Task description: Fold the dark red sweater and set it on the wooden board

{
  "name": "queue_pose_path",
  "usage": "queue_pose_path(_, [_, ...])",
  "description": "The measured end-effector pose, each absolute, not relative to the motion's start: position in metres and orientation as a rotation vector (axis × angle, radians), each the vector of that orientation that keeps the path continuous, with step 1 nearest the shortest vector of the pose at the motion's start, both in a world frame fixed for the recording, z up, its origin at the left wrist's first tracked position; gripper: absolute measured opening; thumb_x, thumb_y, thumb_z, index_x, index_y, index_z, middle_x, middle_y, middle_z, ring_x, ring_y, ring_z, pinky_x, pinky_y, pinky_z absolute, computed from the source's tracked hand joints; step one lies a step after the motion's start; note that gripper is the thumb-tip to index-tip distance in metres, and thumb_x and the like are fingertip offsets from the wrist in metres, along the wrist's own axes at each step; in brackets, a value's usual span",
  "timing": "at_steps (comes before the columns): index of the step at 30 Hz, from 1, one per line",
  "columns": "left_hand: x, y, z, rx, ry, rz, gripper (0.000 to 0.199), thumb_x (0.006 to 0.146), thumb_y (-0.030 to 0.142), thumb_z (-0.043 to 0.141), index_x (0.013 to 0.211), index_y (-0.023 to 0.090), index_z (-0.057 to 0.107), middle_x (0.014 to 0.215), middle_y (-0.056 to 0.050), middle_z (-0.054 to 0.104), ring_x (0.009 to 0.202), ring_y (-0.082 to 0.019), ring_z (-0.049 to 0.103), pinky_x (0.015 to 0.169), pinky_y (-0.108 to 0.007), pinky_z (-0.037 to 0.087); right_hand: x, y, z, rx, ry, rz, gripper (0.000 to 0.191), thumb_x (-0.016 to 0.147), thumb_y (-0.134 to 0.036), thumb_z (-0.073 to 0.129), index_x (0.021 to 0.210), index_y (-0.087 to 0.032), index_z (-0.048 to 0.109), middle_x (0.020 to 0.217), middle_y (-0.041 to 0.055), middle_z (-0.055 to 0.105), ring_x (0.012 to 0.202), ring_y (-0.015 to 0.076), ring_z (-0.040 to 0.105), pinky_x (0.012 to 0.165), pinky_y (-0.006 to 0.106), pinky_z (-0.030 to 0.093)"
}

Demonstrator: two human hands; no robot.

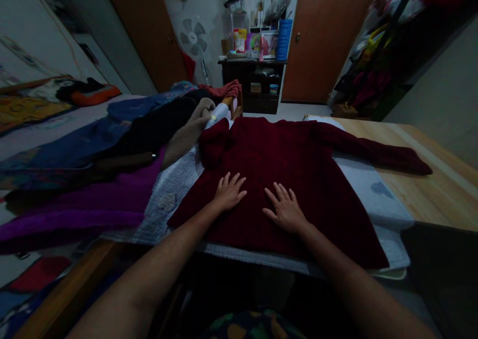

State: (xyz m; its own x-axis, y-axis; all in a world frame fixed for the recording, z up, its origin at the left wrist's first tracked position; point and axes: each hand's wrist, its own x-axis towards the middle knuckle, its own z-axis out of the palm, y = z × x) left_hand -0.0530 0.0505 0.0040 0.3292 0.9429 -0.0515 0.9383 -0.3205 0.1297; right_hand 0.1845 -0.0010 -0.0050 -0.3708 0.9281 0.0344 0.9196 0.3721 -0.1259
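A dark red long-sleeved garment [284,155] lies spread over a pale patterned cloth [358,179]. One sleeve stretches out to the right over a wooden surface; at the left the other side is bunched near the shoulder. My left hand [229,192] rests flat on the garment's middle, fingers spread. To its right, my right hand [286,209] also lies palm down on the fabric with its fingers apart. Neither hand grips anything.
Piled clothes, among them a purple one [112,194] and blue denim [127,110], cover the left side. The wooden tabletop [429,145] extends right. Behind stand a white fan [194,38], a dark cabinet [250,85] and a brown door [324,40].
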Motion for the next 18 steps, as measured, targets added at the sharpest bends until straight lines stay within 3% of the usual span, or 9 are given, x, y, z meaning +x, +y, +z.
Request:
queue_pose_path(3, [-0.042, 0.016, 0.009, 2.487, 1.494, 0.069, 0.057, 0.092, 0.055, 0.037, 0.145, 0.032, 0.033, 0.156, -0.003, 0.026, 0.142, -0.035, 0.016, 0.11, -0.059, 0.021, 0.184, -0.027, -0.002, -1.69, -2.532, 0.132, 0.068, 0.091, -0.059, 0.037, 0.149, -0.025, 0.026, 0.157, 0.0116, 0.019, 0.143, 0.0283, 0.015, 0.113, 0.052, 0.011])
queue_pose_path(6, [-0.035, -0.015, 0.01, 2.581, 1.298, 0.121, 0.057, 0.093, 0.053, 0.038, 0.146, 0.034, 0.028, 0.156, -0.002, 0.026, 0.143, -0.029, 0.017, 0.112, -0.055, 0.02, 0.185, -0.048, 0.0, -1.717, -2.507, 0.133, 0.063, 0.093, -0.054, 0.036, 0.149, -0.025, 0.027, 0.156, 0.0094, 0.022, 0.143, 0.0269, 0.016, 0.113, 0.051, 0.013])
queue_pose_path(14, [-0.067, -0.029, 0.007, 2.618, 1.596, 0.158, 0.054, 0.092, 0.049, 0.042, 0.143, 0.03, 0.037, 0.154, -0.003, 0.031, 0.142, -0.026, 0.023, 0.114, -0.047, 0.021, 0.221, -0.078, 0.002, -1.688, -2.483, 0.191, 0.055, 0.094, -0.043, 0.041, 0.145, -0.024, 0.035, 0.155, 0.0052, 0.027, 0.142, 0.0251, 0.02, 0.113, 0.045, 0.019])
queue_pose_path(18, [-0.051, -0.036, 0.015, 2.566, 1.602, 0.243, 0.047, 0.09, 0.037, 0.05, 0.135, 0.024, 0.047, 0.15, -0.007, 0.038, 0.139, -0.028, 0.029, 0.112, -0.049, 0.024, 0.222, -0.066, 0.006, -1.714, -2.377, 0.298, 0.05, 0.09, -0.04, 0.048, 0.136, -0.021, 0.047, 0.148, 0.0084, 0.039, 0.137, 0.0253, 0.032, 0.109, 0.044, 0.029])
